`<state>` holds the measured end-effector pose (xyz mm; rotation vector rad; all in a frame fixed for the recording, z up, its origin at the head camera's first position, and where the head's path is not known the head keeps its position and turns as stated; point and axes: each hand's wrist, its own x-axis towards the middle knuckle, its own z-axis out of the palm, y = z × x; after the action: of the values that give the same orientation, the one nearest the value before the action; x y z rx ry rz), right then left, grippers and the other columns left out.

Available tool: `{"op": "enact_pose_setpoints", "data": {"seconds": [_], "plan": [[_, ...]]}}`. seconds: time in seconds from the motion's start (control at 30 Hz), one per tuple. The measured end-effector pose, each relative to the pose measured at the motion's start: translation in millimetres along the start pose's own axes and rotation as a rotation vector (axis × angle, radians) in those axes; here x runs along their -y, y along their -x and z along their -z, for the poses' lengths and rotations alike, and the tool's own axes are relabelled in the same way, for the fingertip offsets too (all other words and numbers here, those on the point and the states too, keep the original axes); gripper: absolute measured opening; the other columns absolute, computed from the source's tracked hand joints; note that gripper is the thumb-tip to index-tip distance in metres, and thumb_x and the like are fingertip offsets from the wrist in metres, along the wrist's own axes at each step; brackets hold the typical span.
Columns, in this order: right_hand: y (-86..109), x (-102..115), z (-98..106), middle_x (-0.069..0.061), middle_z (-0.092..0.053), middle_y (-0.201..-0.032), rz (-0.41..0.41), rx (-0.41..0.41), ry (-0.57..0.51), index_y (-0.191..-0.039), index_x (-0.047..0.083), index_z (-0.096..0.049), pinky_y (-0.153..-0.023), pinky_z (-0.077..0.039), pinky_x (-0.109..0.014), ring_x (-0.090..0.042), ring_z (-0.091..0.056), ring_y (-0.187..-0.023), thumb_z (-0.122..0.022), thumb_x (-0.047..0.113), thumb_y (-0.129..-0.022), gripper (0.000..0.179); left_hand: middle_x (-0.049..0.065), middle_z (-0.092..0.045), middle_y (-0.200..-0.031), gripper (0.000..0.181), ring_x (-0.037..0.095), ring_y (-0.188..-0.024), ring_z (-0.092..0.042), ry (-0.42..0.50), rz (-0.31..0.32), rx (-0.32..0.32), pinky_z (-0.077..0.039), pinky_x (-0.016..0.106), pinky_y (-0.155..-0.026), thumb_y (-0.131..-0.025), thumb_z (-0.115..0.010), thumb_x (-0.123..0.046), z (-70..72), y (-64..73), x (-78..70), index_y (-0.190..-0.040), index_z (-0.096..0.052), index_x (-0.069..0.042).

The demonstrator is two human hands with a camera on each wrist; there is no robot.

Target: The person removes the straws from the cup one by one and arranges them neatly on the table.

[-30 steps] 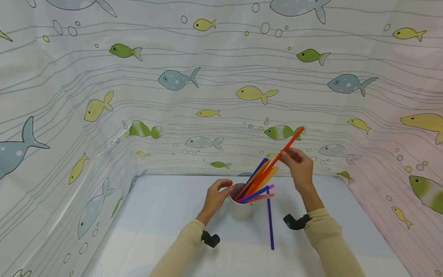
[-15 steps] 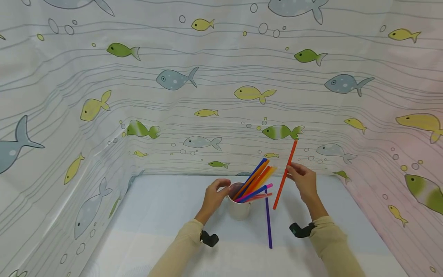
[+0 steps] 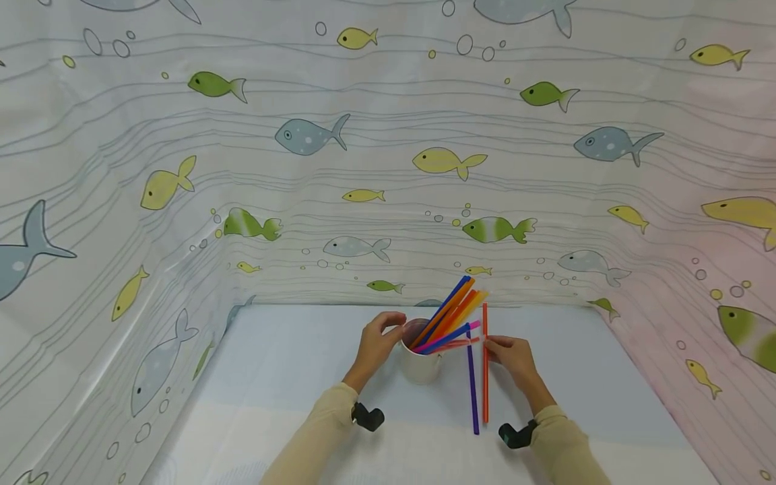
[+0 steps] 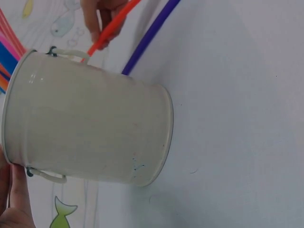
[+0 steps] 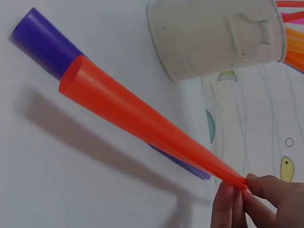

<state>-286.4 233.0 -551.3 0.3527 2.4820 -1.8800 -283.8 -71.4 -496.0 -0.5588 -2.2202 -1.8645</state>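
Observation:
A small cream metal bucket (image 3: 421, 370) with little side handles stands upright on the table, holding several straws (image 3: 451, 311) in blue, orange, yellow and pink that lean right. My left hand (image 3: 377, 345) pinches the bucket's left rim; in the left wrist view its fingers (image 4: 20, 194) lie against the rim. Thumb and fingertips of my right hand (image 3: 514, 357) pinch an orange-red straw (image 3: 486, 394) near its far part. That straw runs almost parallel to a purple straw (image 3: 473, 397) lying on the table, just right of it. A shadow (image 5: 95, 142) falls beside the held straw in the right wrist view.
The pale table (image 3: 285, 377) meets a fish-patterned sheet (image 3: 315, 202) at its back and both sides. Each wrist wears a dark camera (image 3: 368, 417) over a beige sleeve (image 3: 318, 431).
My right hand has pulled the orange-red straw out of the bucket, swung it more upright, then lowered it beside the purple straw. The left hand stays at the rim.

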Motion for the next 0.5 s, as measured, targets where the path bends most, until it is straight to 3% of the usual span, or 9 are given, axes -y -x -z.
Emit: {"op": "enact_pose_setpoints", "data": {"seconds": [0.2,0.5], "plan": [[5.6,-4,-7,-0.014,-0.063,-0.093,0.011,-0.002,0.039,-0.102,0.0,-0.063,-0.066,-0.052,-0.029,-0.02,-0.061,-0.076,-0.063,0.025,-0.08,0.033,0.016,-0.057,-0.106,0.026,0.029,-0.101,-0.052,0.0,0.028,-0.006,-0.047,0.026,-0.08,-0.082,-0.058,-0.004,-0.7,-1.4,1.7,-0.107,-0.055,0.002],[0.5,-14,-14,-0.007,-0.064,-0.086,0.012,-0.037,0.232,-0.098,0.004,-0.066,-0.063,-0.05,-0.028,-0.014,-0.058,-0.068,-0.065,0.028,-0.078,0.031,-0.002,-0.059,-0.103,0.024,0.011,-0.099,-0.053,-0.037,0.066,-0.022,-0.047,0.022,-0.08,-0.082,-0.061,-0.014,-3.0,-6.1,26.8,-0.106,-0.058,-0.012]]}}
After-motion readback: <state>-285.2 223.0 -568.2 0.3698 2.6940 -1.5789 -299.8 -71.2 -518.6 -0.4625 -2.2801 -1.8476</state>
